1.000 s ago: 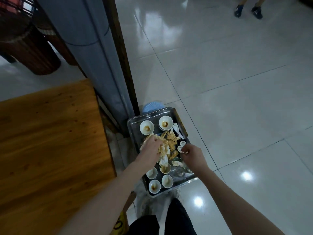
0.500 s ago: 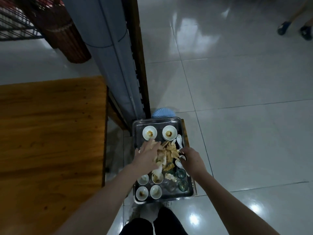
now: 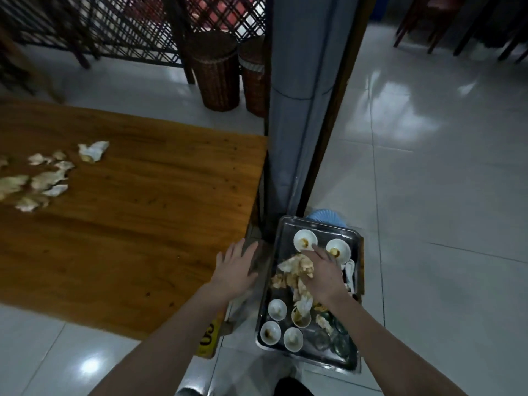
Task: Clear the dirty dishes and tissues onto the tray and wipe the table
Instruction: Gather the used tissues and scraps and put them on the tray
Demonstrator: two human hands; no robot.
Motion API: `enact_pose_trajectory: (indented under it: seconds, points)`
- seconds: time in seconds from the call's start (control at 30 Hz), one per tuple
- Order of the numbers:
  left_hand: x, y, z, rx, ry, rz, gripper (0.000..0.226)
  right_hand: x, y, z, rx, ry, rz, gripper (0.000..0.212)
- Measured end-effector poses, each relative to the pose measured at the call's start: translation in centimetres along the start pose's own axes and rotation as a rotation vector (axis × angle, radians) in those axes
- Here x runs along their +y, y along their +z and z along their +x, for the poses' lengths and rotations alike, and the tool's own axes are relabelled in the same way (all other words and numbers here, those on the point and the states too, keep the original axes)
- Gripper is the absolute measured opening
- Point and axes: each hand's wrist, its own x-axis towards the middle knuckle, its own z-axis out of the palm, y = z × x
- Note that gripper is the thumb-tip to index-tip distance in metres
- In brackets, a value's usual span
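Note:
A metal tray (image 3: pixel 281 234) sits low beside the wooden table (image 3: pixel 143 224), loaded with several small white bowls (image 3: pixel 305 240), glasses (image 3: pixel 341 342), white spoons (image 3: pixel 350 270) and a heap of used tissues (image 3: pixel 294 270). My right hand (image 3: pixel 324 277) rests palm down on that heap, fingers spread. My left hand (image 3: pixel 235 267) hovers open between the table's corner and the tray, holding nothing. Several crumpled tissues (image 3: pixel 45 178) lie on the table at the far left.
A grey pillar with a dark wooden post (image 3: pixel 303 110) stands right behind the tray. Two wicker baskets (image 3: pixel 220 75) and a lattice screen are at the back. A blue round object (image 3: pixel 325 217) peeks out beyond the tray. Glossy tiled floor spreads to the right.
My left hand has lifted off the tissue heap and swung left toward the table corner. My right hand moved onto the heap. The view turned left, revealing tissues on the table.

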Motion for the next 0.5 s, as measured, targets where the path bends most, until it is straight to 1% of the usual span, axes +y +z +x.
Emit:
enact_pose_trajectory:
  seconds: [0.1,0.2,0.3,0.5]
  points:
    - [-5.2,-0.6,-2.7,0.030,-0.055,-0.041,0.071,-5.3,1.3,0.2,-0.018,-0.026,0.011,0.055]
    - [-11.1,-1.3,-6.1,0.041,-0.104,-0.068,0.069,-11.4,3.4,-0.3,-0.034,-0.109,-0.021,0.057]
    - [-16.5,-2.3,-9.7,0.099,-0.152,-0.094,0.068,-17.2,5.8,-1.0,-0.065,-0.171,-0.028,0.058]
    - [-26.5,-3.5,-15.6,0.156,-0.247,-0.087,0.066,-28.6,11.3,-2.7,-0.087,-0.244,0.003,0.057]
